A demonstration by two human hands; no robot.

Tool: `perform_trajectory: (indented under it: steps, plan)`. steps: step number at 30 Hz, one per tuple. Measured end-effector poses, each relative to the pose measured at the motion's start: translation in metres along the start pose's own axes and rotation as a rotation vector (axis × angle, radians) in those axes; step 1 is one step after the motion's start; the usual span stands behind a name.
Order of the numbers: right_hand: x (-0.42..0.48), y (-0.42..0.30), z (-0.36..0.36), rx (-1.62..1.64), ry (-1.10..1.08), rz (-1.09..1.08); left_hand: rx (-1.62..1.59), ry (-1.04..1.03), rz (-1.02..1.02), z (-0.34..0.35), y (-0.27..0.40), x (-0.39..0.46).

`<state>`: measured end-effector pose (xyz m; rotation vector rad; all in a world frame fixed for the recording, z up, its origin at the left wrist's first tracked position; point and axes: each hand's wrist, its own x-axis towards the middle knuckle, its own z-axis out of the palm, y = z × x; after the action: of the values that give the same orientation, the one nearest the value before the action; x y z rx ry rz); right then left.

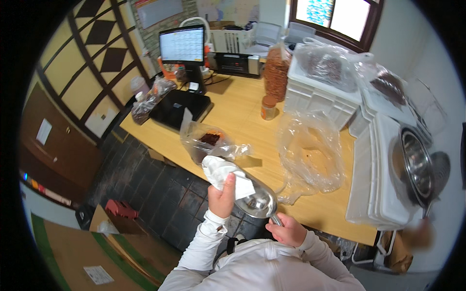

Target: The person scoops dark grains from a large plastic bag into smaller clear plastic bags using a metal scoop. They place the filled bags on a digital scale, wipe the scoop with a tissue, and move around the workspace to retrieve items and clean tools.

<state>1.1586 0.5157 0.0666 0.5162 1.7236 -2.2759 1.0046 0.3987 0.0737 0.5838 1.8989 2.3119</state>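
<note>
My right hand (pixel 287 230) grips the handle of a shiny metal scoop (pixel 259 202) in front of my body. A white paper towel or cloth (pixel 227 176) is held in my left hand (pixel 221 198), thumb on top, and lies against the scoop's bowl. Beyond the cloth, at the table's near edge, stands an open clear plastic bag (pixel 193 140) with dark reddish-brown contents. To the right of it a large, loosely spread clear plastic bag (pixel 309 152) rests on the wooden table (pixel 251 109).
A black scale platform (pixel 180 107) and lit monitor (pixel 182 45) stand at the left. Further right are a lidded jar (pixel 268 108), a tall filled bag (pixel 276 74) and white plastic bins (pixel 320 102). Metal bowls (pixel 415 163) lean at the far right. Cardboard boxes (pixel 98 254) occupy the lower left.
</note>
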Motion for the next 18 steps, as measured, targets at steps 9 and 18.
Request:
perform_trajectory:
  steps: [9,18]
  plan:
    - [0.068,0.005,0.046,-0.77,0.34,-0.518,0.799,0.434,-0.006,-0.213,0.02,-0.034]
    - [0.129,0.003,0.182,-1.318,0.13,-0.742,0.71,0.919,0.856,-0.249,0.083,-0.055]
